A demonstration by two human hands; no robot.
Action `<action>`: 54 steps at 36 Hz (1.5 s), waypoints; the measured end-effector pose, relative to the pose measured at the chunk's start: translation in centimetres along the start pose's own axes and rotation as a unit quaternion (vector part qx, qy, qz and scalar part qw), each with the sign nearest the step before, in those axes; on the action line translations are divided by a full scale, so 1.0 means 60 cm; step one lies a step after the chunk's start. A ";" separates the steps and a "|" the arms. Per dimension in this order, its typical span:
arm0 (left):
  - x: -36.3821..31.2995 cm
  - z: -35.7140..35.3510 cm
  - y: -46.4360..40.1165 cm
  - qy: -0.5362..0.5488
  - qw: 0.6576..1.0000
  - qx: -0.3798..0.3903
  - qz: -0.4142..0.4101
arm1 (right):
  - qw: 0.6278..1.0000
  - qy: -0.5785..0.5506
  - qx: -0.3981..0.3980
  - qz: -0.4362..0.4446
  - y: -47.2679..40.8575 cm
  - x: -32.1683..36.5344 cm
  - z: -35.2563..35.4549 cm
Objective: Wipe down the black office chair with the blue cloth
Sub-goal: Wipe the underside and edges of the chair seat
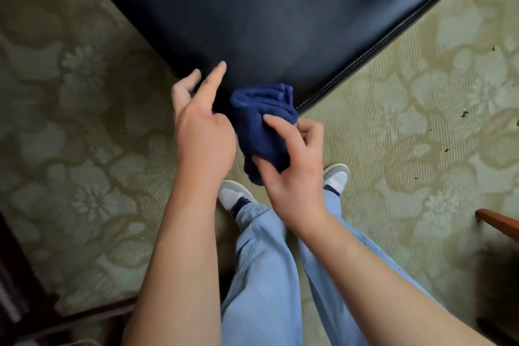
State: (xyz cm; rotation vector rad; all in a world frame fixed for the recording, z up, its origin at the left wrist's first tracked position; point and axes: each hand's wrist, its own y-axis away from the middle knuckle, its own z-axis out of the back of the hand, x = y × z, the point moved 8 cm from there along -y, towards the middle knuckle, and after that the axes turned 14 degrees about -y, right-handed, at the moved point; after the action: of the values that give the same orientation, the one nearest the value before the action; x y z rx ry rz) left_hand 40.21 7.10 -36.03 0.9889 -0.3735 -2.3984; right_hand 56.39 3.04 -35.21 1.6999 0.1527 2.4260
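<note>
Head view: a black padded chair surface is seen filling the top of the frame, its near corner pointed down toward the person, with a stitched seam shown along its right edge. A blue cloth is held bunched and folded right at that corner, its upper folds overlapping the black edge; whether the cloth is actually pressed onto the chair cannot be told.

The cloth is gripped by the right hand, with the thumb laid across the front of the bundle and the fingers curled round its right side. The lower end of the cloth is seen hanging down past the palm.

The left hand is held just beside the cloth on its left, with nothing gripped. Its forefinger is stretched straight out toward the chair's left edge, and the tip is seen over the black surface; the other fingers are loosely bent. Contact between that fingertip and the chair cannot be told, since the hand is slightly blurred.

Below the hands, light blue jeans and a pair of grey and white shoes are seen, planted on a pale green carpet patterned with large flowers. A few dark specks are scattered over the carpet at the right. A reddish wooden piece is caught at the right edge, and dark furniture is glimpsed in the lower left corner.
</note>
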 end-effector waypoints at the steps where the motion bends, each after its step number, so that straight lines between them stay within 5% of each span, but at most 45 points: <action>1: 0.004 0.003 -0.001 0.014 1.000 -0.003 0.000 | 1.000 0.010 -0.010 0.013 -0.003 0.009 0.015; 9: 0.007 0.000 0.007 0.019 0.999 0.031 0.008 | 0.989 0.073 -0.117 0.058 -0.095 0.040 0.112; 21: 0.021 -0.010 0.003 0.092 0.996 0.023 0.003 | 0.994 0.084 -0.032 0.057 -0.031 0.014 0.003; 28: 0.018 -0.008 0.016 0.081 0.995 0.055 0.007 | 0.993 0.075 0.094 0.014 0.048 -0.031 -0.063; 38: 0.015 -0.006 -0.005 0.100 0.994 0.033 0.028 | 0.987 0.101 -0.065 0.109 -0.053 0.066 0.057; 49: 0.002 -0.007 0.000 0.052 0.998 0.024 0.034 | 0.986 0.144 0.065 0.057 0.029 -0.015 0.023; 54: -0.021 0.010 -0.002 -0.017 1.000 -0.008 0.017 | 0.989 0.124 -0.057 0.049 -0.008 0.010 0.110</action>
State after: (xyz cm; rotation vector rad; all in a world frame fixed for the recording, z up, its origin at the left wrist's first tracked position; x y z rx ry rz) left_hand 40.50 7.94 -34.93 0.9293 -0.3783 -2.3864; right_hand 62.45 3.53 -32.48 1.3857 -0.0390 2.6546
